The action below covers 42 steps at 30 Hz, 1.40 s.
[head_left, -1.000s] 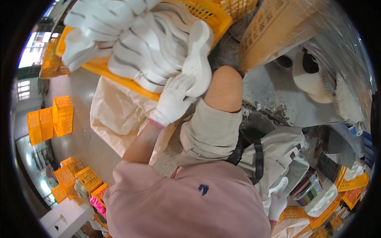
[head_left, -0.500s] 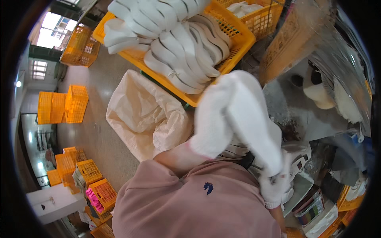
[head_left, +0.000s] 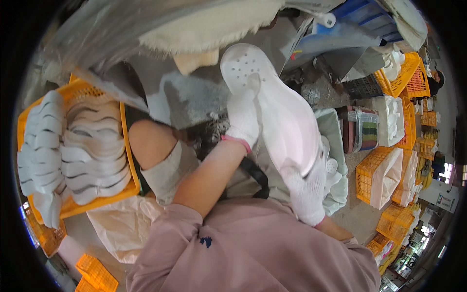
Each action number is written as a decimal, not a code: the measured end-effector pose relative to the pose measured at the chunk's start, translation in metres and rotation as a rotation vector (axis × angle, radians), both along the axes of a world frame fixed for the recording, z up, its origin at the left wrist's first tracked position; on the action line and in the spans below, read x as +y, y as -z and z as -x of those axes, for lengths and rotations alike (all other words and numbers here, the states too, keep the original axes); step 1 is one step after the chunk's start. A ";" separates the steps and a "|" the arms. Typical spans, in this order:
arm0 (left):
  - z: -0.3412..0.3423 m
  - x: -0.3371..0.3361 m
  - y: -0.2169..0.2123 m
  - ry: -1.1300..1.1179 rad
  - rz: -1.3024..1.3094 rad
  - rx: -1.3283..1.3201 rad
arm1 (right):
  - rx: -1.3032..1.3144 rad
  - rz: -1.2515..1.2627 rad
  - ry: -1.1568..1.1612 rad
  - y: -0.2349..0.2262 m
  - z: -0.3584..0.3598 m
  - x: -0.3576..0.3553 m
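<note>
A white foam clog (head_left: 287, 114) with a cluster of small round holes at its toe is held up in front of my body, toe pointing away and heel toward me. My left hand (head_left: 243, 112), in a white knit glove with a pink cuff, grips its left side near the middle. Gloved too, my right hand (head_left: 307, 190) is closed at the heel end, its fingers partly hidden. Right beside that hand stands a pale green bin (head_left: 335, 194) with white holed clogs (head_left: 332, 167) in it.
On the left, a yellow crate (head_left: 129, 163) holds rows of stacked white curved shoe pieces (head_left: 95, 168). A cream sack (head_left: 121, 224) lies below it. Plastic-wrapped machinery (head_left: 170, 97) stands ahead. More yellow crates (head_left: 372, 175) and a white box (head_left: 388, 121) line the right.
The view has swung right, so the stacked crate now sits at the left. The white item between my hands, blurred before, now shows as a clog gripped at its side and heel.
</note>
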<state>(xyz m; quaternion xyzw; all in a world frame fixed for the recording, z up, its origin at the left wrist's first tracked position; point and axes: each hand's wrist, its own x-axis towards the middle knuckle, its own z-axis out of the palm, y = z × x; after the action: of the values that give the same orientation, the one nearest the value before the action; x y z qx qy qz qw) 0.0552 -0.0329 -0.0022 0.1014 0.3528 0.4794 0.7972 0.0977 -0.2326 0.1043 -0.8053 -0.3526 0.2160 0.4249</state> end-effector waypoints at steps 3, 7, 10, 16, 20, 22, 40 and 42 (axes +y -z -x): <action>-0.017 0.018 -0.016 -0.024 -0.025 -0.082 | -0.299 0.071 0.042 -0.015 0.002 0.028; -0.017 0.059 0.008 0.089 -0.011 -0.064 | -0.589 0.006 -0.332 -0.022 -0.026 0.084; -0.022 0.098 0.052 0.138 -0.432 0.289 | -0.353 -0.096 -0.227 -0.006 -0.039 0.115; 0.010 0.131 0.081 0.215 -0.071 -0.149 | -0.391 -0.119 -0.380 0.012 -0.050 0.173; 0.076 0.132 0.047 0.395 -0.239 0.917 | -0.411 -0.278 -0.417 0.024 -0.059 0.212; 0.108 0.124 0.032 0.576 -0.527 1.441 | -0.556 -0.380 -0.393 0.037 -0.064 0.228; -0.033 0.080 0.062 0.122 -0.496 0.739 | -0.194 -0.090 -0.189 0.007 -0.049 0.168; -0.031 0.111 0.078 0.266 -0.576 0.956 | -0.194 -0.104 -0.121 0.015 -0.053 0.192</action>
<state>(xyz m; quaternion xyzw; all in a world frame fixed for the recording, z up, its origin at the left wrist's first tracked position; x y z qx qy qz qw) 0.0861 0.0782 -0.0800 0.5635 0.5136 0.3524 0.5427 0.1507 -0.0401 0.0892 -0.7764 -0.4509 0.1437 0.4162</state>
